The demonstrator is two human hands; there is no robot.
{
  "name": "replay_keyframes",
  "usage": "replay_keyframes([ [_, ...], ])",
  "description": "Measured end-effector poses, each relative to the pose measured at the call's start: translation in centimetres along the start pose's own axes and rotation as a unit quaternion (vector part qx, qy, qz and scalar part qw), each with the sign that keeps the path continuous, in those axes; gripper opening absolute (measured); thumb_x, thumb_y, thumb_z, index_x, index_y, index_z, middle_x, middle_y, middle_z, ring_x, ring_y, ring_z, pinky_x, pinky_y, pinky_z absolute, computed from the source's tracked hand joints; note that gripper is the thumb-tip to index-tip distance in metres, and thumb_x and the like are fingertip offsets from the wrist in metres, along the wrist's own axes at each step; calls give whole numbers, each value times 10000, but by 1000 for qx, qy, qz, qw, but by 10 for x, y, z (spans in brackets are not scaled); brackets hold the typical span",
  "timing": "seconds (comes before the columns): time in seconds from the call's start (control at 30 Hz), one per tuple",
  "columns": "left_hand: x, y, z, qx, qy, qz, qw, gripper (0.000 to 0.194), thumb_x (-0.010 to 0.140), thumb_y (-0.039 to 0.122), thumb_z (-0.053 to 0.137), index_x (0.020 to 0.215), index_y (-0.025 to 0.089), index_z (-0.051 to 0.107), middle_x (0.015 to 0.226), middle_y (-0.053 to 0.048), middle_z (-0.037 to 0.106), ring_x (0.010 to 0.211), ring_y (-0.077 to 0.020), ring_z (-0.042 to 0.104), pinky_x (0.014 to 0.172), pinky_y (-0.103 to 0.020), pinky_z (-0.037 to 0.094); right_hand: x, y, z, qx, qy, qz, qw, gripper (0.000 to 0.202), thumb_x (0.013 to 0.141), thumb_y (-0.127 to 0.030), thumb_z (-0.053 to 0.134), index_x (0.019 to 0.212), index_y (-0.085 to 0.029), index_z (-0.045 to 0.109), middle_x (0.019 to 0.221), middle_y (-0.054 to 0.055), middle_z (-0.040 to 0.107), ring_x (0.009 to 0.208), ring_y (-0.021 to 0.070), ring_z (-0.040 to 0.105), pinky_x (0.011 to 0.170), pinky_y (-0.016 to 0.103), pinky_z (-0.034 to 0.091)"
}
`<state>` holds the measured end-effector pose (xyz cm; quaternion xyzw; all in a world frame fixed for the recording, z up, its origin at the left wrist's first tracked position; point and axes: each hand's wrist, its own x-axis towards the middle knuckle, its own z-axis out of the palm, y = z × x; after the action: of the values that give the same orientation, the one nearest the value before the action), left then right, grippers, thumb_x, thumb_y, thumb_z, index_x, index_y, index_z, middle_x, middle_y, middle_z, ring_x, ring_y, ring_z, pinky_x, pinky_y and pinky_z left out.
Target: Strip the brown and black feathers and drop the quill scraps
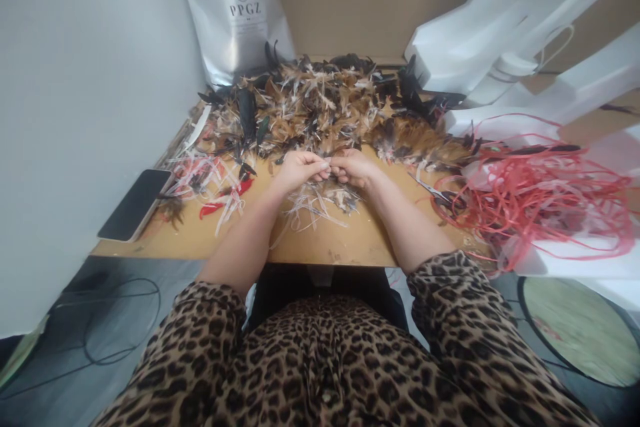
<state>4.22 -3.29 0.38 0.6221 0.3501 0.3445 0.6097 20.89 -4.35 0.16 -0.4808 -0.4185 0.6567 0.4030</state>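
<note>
My left hand [304,170] and my right hand [351,168] meet at the fingertips over the middle of the table. Both are closed in a pinch, and what lies between the fingers is too small to make out. Just beyond them spreads a large heap of brown and black feathers [320,103]. Below the hands, toward the table's front edge, lie thin white strips [313,205] and a few pale feather bits [344,199].
A phone [136,205] lies at the table's left edge, near red feathers [213,208] and white strips. Scissors [434,193] rest at the right, beside a tangle of red ribbon [545,200]. A silver bag [245,20] stands at the back; white boards [460,47] are back right.
</note>
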Motion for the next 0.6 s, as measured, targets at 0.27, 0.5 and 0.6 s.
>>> replay_keyframes([
  [0.27, 6, -10, -2, -50, 34, -78, 995, 272, 559, 232, 808, 738, 66, 687, 633, -64, 686, 584, -103, 641, 628, -222, 522, -3, -4, 4, 31, 56, -12, 998, 219, 691, -161, 718, 594, -137, 523, 422, -17, 557, 337, 52, 445, 334, 161, 449],
  [0.5, 8, -15, -1, -37, 37, -77, 996, 229, 580, 142, 762, 789, 67, 706, 640, -54, 688, 550, -88, 622, 626, -229, 526, -5, -3, 13, 20, 77, -69, 994, 167, 699, -134, 706, 706, -149, 539, 477, -18, 595, 383, 68, 513, 377, 175, 503],
  [0.6, 8, -15, 2, -15, 43, -69, 997, 196, 591, 122, 739, 780, 77, 708, 606, -34, 672, 507, -76, 593, 566, -208, 504, -6, -3, 17, 38, 77, -85, 993, 165, 721, -108, 673, 780, -160, 527, 479, -31, 600, 393, 74, 526, 399, 182, 515],
])
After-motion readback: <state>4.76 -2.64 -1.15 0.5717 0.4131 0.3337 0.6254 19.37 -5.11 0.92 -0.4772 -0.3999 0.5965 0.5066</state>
